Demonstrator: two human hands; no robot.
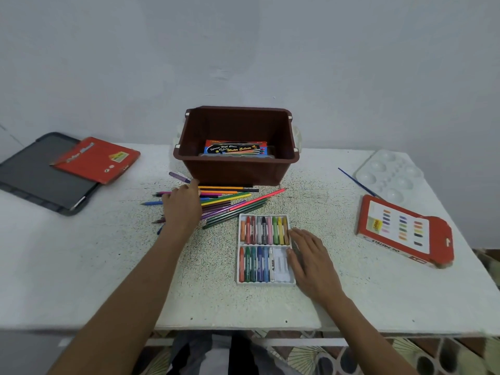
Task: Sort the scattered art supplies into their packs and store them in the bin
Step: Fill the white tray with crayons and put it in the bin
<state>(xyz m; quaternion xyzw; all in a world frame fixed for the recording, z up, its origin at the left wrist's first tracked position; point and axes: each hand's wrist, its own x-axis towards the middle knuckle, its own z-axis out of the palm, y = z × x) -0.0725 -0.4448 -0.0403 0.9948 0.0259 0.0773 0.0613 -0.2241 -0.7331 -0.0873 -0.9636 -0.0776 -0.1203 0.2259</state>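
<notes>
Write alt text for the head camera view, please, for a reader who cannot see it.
A person's left hand reaches over loose coloured pencils before a brown bin, while the right hand lies flat, touching a white tray of oil pastels. A watercolour pack lies in the bin.

Brown bin (238, 171) behind scattered pencils (230, 198) and open pastel tray (281, 263).

The bin (238, 169) is dark brown with white clips at its corners. The water colour pack (234, 149) is blue, red and black with yellow letters. The table (108, 266) is white with fine black speckles. The pencils (230, 204) are orange, pink, green, purple and blue. The pastel tray (281, 262) is white. The oil pastels box (405, 234) is red, and its white panel has coloured swatches.
</notes>
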